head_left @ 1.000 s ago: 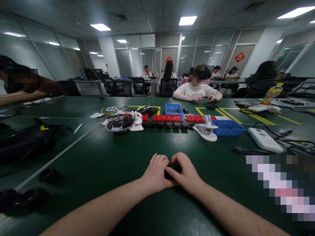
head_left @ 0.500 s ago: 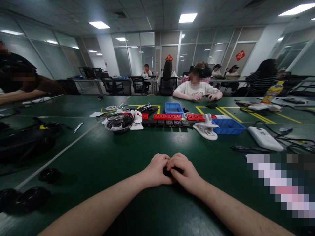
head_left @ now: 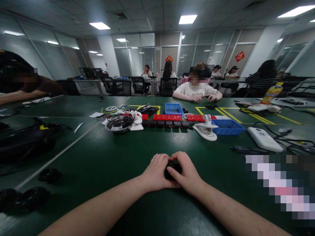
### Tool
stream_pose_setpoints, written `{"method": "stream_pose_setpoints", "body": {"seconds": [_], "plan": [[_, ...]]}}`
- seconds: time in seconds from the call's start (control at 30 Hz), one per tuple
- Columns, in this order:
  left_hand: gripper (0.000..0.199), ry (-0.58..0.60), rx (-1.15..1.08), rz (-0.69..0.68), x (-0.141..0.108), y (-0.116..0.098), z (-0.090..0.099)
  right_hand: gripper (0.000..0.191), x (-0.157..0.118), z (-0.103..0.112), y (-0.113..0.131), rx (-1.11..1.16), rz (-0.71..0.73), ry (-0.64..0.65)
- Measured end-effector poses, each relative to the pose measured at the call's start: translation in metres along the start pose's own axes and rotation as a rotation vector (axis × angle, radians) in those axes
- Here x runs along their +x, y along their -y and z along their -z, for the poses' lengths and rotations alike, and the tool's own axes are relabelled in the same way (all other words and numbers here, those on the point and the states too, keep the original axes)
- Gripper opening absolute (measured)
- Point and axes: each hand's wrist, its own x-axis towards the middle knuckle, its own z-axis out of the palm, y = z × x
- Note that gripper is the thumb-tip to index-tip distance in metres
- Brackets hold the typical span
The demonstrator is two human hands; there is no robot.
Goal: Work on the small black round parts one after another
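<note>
Slippage is the chief hazard I see from here: the person's left grip (head_left: 155, 172) cups the black part (head_left: 174, 165) from one side while the right grip (head_left: 188, 170) closes on it from the other, thumb laid across its top, at the near side of the table (head_left: 133, 150). Uneven pressure, or a turn by one grip alone, could twist the part free and, given its rounded look, let it roll. Fingers cover much of it, so a crooked hold could go unnoticed; whether it touches the table cannot be told.
</note>
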Motion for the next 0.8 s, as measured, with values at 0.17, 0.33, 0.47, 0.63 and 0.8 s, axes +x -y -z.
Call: {"method": "stream_pose_setpoints", "body": {"seconds": [0.17,0.33,0.47,0.63,0.8], "plan": [[0.069,-0.041,0.071,0.01,-0.001,-0.002,-0.005,0.021,0.0,-0.003,-0.003,-0.091,-0.096,0.0],[0.049,-0.076,0.124,0.025,-0.002,-0.002,-0.01,0.022,0.001,-0.004,-0.004,-0.127,-0.086,0.029],[0.042,-0.045,0.069,0.026,0.0,0.0,-0.006,0.017,0.002,-0.002,-0.003,-0.1,-0.055,0.047],[0.039,0.018,-0.041,-0.01,0.005,0.003,0.001,0.005,0.002,0.001,-0.002,0.035,0.052,0.06],[0.03,0.057,-0.051,-0.068,0.007,0.005,0.003,0.018,0.002,0.004,0.001,0.14,0.163,0.078]]}}
